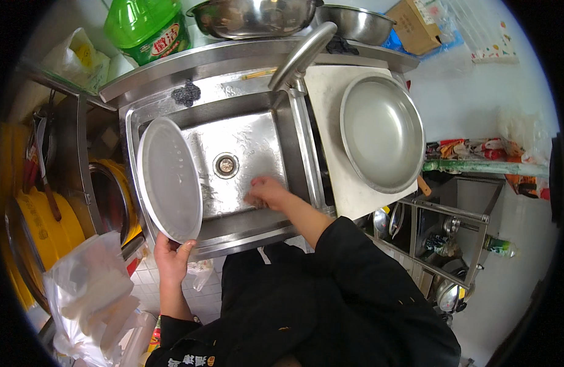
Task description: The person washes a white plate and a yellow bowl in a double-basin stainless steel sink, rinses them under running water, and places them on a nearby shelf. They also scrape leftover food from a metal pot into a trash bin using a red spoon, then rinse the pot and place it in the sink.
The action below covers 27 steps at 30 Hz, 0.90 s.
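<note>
Held by its near rim in my left hand (171,254), a large white plate (170,180) stands tilted over the left side of the stainless steel sink (251,137). My thumb lies on the plate's edge, and the other fingers are mostly hidden beneath it. A few wet spots show on its greyish face. My right hand (269,192) hangs over the sink bowl, apart from the plate; its fingertips are smeared by motion. Water drops wet the sink floor around the round drain (226,165).
A metal faucet (303,55) leans over the sink's back right corner. On the white board to the right rests a wide metal basin (383,133). Two steel bowls and a green jug (148,30) line the back ledge. A dark scrubber (186,93) lies behind the bowl.
</note>
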Available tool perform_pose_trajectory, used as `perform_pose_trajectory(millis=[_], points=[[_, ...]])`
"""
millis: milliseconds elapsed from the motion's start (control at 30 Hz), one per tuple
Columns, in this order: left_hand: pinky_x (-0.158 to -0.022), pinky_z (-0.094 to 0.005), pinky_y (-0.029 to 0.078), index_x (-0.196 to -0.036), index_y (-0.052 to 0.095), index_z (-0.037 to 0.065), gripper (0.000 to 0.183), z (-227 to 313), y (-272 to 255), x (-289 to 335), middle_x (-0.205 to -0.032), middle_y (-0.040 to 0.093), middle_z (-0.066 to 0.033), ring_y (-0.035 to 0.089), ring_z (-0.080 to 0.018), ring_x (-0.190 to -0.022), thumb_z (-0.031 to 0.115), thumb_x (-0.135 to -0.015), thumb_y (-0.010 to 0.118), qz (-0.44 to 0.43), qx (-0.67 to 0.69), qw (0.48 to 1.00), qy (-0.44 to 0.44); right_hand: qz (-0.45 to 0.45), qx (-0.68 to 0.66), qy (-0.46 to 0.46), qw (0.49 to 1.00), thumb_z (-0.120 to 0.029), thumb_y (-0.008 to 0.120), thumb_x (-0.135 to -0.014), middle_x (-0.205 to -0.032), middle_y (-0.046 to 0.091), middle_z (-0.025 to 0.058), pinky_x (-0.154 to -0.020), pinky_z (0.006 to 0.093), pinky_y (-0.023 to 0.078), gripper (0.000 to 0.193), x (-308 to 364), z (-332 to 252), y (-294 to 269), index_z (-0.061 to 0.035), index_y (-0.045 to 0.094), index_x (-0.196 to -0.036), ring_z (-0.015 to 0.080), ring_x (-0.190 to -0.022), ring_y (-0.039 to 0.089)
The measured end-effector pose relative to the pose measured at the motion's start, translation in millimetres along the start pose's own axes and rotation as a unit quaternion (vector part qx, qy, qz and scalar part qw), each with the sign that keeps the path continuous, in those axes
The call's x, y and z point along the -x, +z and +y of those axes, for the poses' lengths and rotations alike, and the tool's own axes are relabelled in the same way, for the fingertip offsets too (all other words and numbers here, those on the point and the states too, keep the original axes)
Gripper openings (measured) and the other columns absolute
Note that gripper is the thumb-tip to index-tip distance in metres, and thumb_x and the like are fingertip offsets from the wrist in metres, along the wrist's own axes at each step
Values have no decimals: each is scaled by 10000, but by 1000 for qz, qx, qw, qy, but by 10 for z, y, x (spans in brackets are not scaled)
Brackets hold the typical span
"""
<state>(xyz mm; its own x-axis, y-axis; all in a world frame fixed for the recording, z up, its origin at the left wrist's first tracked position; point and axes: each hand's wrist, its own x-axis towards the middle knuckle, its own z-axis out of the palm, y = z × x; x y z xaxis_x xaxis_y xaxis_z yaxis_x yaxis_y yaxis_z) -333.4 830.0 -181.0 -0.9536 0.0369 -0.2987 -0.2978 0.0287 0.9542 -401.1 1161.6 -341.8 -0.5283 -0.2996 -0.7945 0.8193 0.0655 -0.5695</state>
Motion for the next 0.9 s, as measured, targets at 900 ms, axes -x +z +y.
perform_pose_trajectory(millis=[900], points=[[-790,-345,663,-1401,478,78,621,-3,50,93,-1265,664,-93,713,-211,-1052,161,-891,822,59,242,968,-22,174,-53,-243,953,-39,681,-945,-876,627,6,-522,253,469,137,847,-971,182,-51,671,-1081,106,-724,605]])
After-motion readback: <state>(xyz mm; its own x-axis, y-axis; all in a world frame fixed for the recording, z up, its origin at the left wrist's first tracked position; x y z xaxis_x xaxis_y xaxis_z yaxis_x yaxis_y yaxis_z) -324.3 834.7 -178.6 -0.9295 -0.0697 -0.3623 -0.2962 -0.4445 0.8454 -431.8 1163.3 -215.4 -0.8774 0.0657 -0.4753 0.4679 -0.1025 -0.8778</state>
